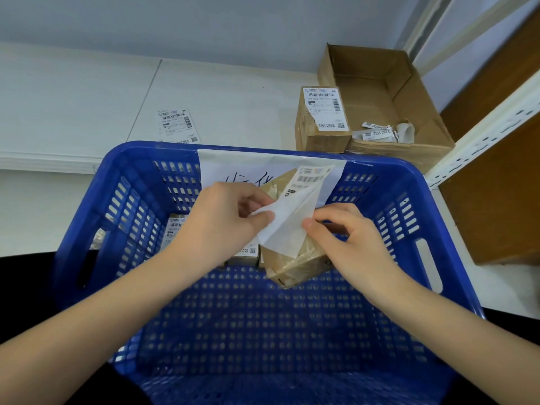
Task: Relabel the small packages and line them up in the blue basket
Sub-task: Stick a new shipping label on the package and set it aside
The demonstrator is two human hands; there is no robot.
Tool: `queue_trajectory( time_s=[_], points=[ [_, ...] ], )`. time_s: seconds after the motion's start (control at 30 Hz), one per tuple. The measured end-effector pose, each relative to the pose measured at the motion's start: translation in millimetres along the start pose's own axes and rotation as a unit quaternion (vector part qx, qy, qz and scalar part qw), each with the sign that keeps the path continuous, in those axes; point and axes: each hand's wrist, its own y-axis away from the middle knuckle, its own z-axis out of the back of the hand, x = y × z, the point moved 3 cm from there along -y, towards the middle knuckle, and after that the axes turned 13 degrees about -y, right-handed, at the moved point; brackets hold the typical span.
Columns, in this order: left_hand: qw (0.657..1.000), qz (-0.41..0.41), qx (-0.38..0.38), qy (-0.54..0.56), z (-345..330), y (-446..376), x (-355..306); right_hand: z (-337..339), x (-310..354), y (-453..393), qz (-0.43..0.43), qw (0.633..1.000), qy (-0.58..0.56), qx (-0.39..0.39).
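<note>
Your left hand (225, 211) pinches the shipping label (295, 209); right-hand fingers (318, 222) hold the taped package (295, 264) above the blue basket (87, 206), toward 1 o'clock. Risk: label tears or creases.

You're in a parcel-handling stockroom: labelled cartons (323, 118), a loose shipping label (177, 125), and slotted metal racking (479, 141) by the bench's right edge.

Single head view, looking forward-down, close over blue basket (380, 171) and hands.
</note>
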Motion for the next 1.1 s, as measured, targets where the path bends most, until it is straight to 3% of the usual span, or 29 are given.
queue_trajectory(
  time_s=[0.17,0.43,0.73,1.1],
  points=[
    [0.995,0.051,0.034,0.084,10,-5,1,2,2,0,0.005,1.000,0.000,0.000],
    [0.989,0.071,0.035,0.121,26,-8,2,4,3,-1,0.009,1.000,0.013,0.007],
    [0.997,0.013,-0.010,0.079,35,-3,-6,7,5,-3,-0.006,1.000,-0.002,-0.005],
    [0.999,-0.026,0.047,0.009,11,6,-6,4,3,-5,-0.025,0.999,-0.037,-0.010]
  ],
)
